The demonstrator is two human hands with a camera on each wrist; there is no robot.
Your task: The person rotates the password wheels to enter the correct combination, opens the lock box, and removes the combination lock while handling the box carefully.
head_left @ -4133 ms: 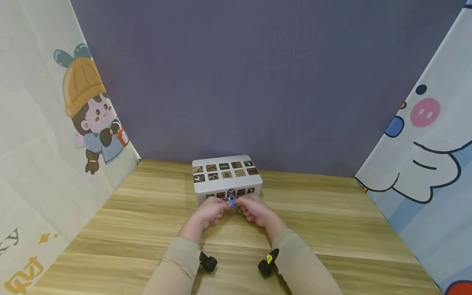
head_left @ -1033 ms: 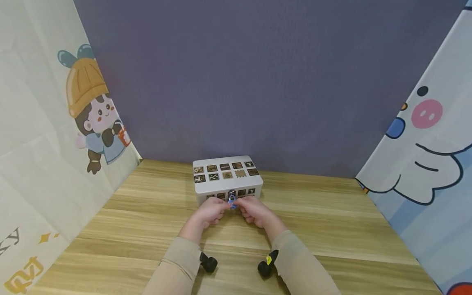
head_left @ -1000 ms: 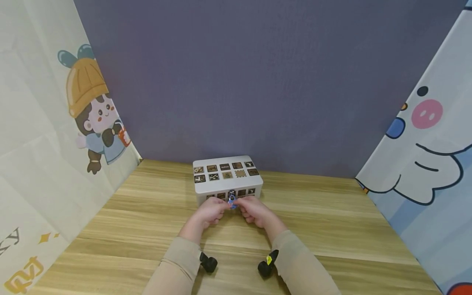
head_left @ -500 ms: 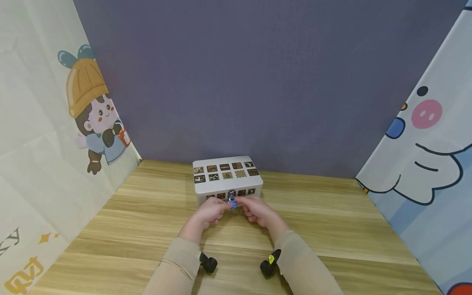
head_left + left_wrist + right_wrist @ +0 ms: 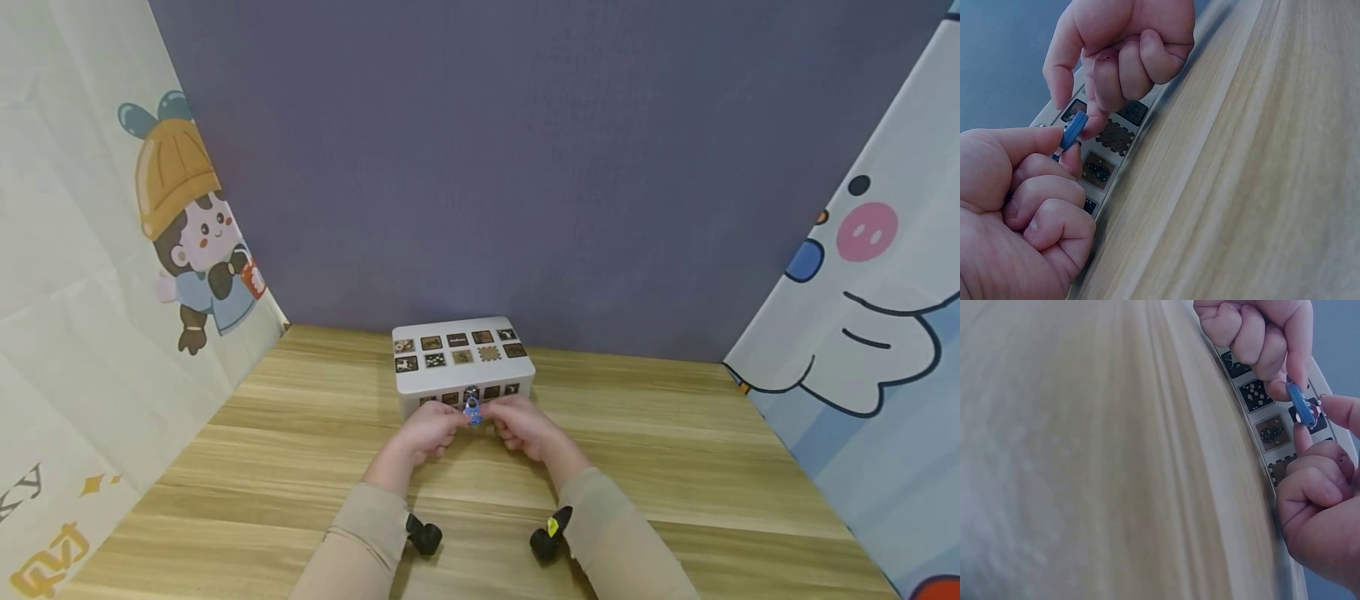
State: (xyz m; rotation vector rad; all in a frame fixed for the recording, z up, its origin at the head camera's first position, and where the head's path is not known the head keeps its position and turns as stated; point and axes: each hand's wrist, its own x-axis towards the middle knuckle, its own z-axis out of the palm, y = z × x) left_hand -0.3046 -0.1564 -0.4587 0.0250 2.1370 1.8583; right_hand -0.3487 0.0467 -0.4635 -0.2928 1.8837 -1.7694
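Observation:
A white box (image 5: 462, 377) with brown square pictures stands near the back wall, its lid down. At the metal latch (image 5: 471, 391) on its front is a small blue padlock (image 5: 472, 412). My left hand (image 5: 427, 431) pinches the padlock's body between thumb and index finger, the other fingers curled in. From the other side my right hand (image 5: 525, 428) holds its index fingertip at the padlock, with the thumb (image 5: 1338, 411) close by its shackle side. In the left wrist view the padlock (image 5: 1074, 130) shows edge-on between both hands.
The wood-grain table (image 5: 637, 467) runs up to a grey-purple wall (image 5: 525, 167). Cartoon-printed cloths hang on the left (image 5: 67, 250) and right (image 5: 900, 350). Black wrist cameras (image 5: 425, 537) sit at both beige sleeves.
My right fingertips have drawn slightly rightward off the front of the padlock, so more of its blue face shows. My left hand keeps its pinch, and the box stays put.

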